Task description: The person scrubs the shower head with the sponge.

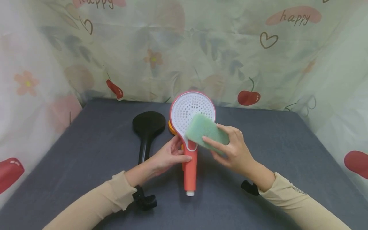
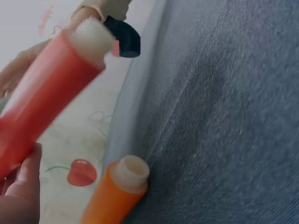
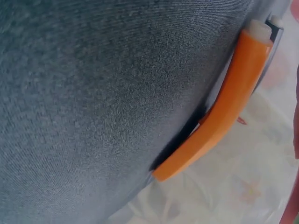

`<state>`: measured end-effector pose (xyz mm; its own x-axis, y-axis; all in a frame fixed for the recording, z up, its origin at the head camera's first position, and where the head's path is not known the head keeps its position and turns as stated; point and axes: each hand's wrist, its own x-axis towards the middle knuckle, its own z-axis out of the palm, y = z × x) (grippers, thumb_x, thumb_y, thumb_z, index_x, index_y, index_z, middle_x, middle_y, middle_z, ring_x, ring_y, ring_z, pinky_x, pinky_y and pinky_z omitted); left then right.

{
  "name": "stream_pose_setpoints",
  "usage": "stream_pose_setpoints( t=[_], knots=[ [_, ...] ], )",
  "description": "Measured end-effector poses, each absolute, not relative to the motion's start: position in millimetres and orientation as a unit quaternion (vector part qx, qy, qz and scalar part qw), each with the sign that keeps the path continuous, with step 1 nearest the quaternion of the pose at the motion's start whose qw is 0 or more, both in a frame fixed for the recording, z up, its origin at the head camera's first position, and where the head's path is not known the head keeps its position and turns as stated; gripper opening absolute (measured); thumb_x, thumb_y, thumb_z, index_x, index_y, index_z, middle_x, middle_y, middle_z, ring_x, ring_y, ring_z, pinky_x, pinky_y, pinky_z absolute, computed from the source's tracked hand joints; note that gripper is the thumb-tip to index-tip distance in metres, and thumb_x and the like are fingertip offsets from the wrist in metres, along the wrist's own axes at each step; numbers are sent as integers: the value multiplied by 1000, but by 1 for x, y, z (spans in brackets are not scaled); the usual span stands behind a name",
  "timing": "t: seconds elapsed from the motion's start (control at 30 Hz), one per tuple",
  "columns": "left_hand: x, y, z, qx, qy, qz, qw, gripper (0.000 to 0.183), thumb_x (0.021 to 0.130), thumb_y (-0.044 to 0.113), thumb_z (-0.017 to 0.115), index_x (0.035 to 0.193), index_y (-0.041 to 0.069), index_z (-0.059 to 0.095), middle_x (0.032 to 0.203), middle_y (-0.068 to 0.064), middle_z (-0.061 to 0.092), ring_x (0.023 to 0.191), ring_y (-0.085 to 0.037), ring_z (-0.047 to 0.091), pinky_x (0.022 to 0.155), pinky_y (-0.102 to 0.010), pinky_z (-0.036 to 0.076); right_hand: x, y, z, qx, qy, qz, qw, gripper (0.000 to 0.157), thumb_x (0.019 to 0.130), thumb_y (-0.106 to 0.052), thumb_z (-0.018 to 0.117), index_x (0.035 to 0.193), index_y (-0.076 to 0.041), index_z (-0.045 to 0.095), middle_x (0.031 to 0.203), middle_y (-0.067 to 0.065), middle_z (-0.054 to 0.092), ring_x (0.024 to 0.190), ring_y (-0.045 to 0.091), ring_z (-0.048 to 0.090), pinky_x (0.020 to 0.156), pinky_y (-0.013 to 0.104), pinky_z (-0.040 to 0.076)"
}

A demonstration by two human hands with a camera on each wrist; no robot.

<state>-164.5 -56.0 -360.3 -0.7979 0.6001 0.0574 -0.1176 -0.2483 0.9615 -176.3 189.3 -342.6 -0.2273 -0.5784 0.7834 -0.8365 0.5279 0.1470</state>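
Observation:
My left hand [image 1: 169, 156] grips a coral-red shower head [image 1: 189, 174] round the upper handle, thumb across its front. Its round white spray face [image 1: 184, 107], dotted with nozzles, is turned toward the head camera. With thumb and fingers my right hand [image 1: 235, 150] holds a pale green sponge [image 1: 205, 131], which overlaps the lower right of the spray face. An orange shower head [image 3: 219, 116] lies on the table behind the red one, mostly hidden by it in the head view. In the left wrist view the red handle is raised above the orange handle [image 2: 114, 196].
A black shower head [image 1: 149, 124] lies face down to the left, its handle partly behind my left forearm. The dark grey tabletop [image 1: 230, 204] is backed by a printed curtain [image 1: 184, 48] at the rear and sides. Black wrist mounts [image 1: 145, 199] sit on both wrists.

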Motion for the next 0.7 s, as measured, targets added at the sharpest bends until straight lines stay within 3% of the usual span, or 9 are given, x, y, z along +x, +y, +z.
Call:
stream_pose_setpoints(
  t=[0.13, 0.37, 0.53, 0.7],
  knots=[
    [-166, -58, -359, 194, 548, 778, 238, 74, 86, 15, 65, 143, 11, 18, 137, -9, 40, 106, -9, 56, 90, -23, 50, -174, 187, -342, 475, -754, 132, 434, 28, 92, -28, 45, 112, -23, 65, 116, 27, 51, 101, 39, 48, 74, 51, 43],
    [-167, -60, -350, 179, 500, 812, 243, 52, 96, 21, 36, 142, 5, 18, 120, 3, 50, 104, -10, 55, 87, -27, 49, -174, 186, -343, 465, -759, 137, 434, 28, 92, -28, 47, 113, -23, 66, 118, 27, 51, 103, 40, 48, 76, 52, 42],
    [-168, -59, -348, 149, 552, 792, 215, 49, 101, 23, 37, 140, -3, 25, 121, 1, 51, 106, -3, 53, 88, -29, 50, -175, 187, -346, 459, -768, 151, 422, 29, 93, -30, 47, 113, -23, 66, 118, 27, 51, 104, 39, 48, 75, 51, 41],
    [-167, -57, -347, 110, 584, 784, 180, 48, 101, 21, 39, 139, -6, 30, 123, -9, 53, 100, -4, 59, 82, -23, 52, -175, 185, -345, 457, -774, 152, 410, 29, 92, -30, 46, 112, -23, 67, 117, 27, 52, 104, 39, 49, 76, 50, 41]
  ],
)
